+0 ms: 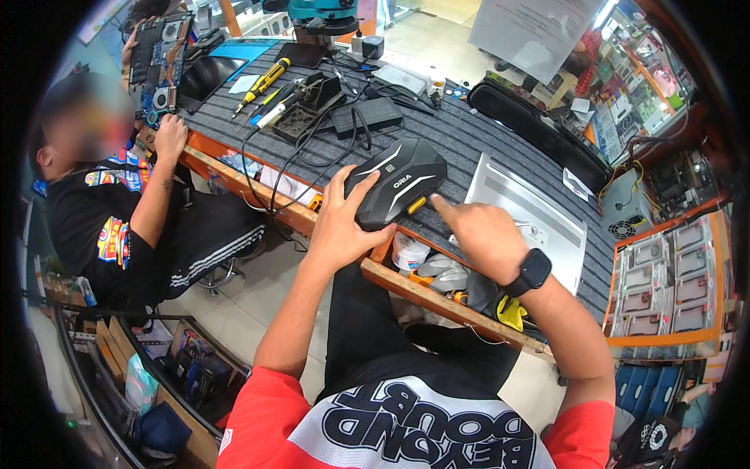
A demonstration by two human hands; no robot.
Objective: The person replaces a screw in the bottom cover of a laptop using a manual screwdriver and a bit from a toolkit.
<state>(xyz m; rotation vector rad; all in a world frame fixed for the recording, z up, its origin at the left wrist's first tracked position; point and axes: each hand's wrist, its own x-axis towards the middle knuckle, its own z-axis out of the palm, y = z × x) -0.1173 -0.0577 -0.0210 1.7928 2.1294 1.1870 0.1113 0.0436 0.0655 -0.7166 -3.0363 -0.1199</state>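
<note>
Hands are meeting on a black, wedge-shaped plastic case with pale angular lines and a yellow latch (397, 187), which is sitting in the middle of the frame at the near edge of the grey ribbed bench mat (461, 133). The left hand (341, 223) is lying spread against the case's near left side, fingers and thumb splayed, steadying rather than gripping. The right hand (484, 234), wearing a black wristwatch (533, 272), is pointing its forefinger at the yellow latch while the other fingers are curling under; I cannot tell whether the fingertip is actually touching. It looks as if the case is being opened, and freeing that latch would call for a firm brace from the left palm. Just right of the case a silver laptop (525, 215) is lying closed. At upper left, a seated person's hand (170, 137) is resting on the bench edge.
</note>
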